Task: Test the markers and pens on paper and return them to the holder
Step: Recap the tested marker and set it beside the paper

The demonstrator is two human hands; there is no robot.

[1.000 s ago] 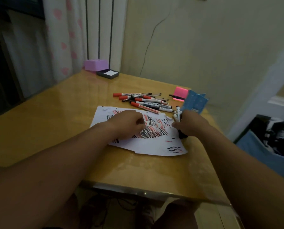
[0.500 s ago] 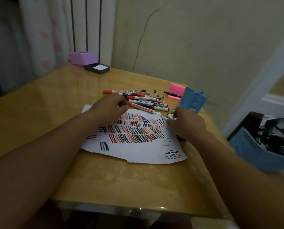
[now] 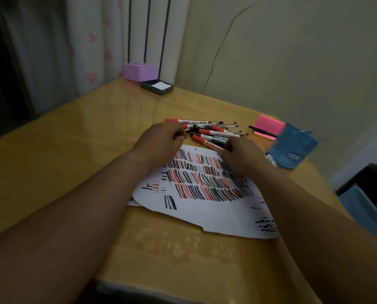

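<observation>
A pile of red-capped and black markers and thin pens (image 3: 214, 132) lies on the table beyond the white paper (image 3: 205, 207), which is covered with red and black test strokes. My left hand (image 3: 161, 139) is at the pile's left end, its fingers curled onto a red-capped marker (image 3: 186, 126) there. My right hand (image 3: 242, 155) pinches the tail of another red-capped marker (image 3: 205, 142) at the paper's far edge. The blue holder (image 3: 293, 148) stands tilted to the right of my right hand, with a marker (image 3: 272, 160) lying at its base.
A pink sticky-note pad (image 3: 270, 125) with a black pen (image 3: 262, 131) on it sits behind the holder. A purple box (image 3: 139, 71) and a dark tray (image 3: 158, 87) are at the far corner by the curtain. The table's right edge runs close to the holder.
Both hands have moved forward off the paper to the marker pile. The left hand now curls on a marker, and the right hand left the holder side to pinch a red-capped marker.
</observation>
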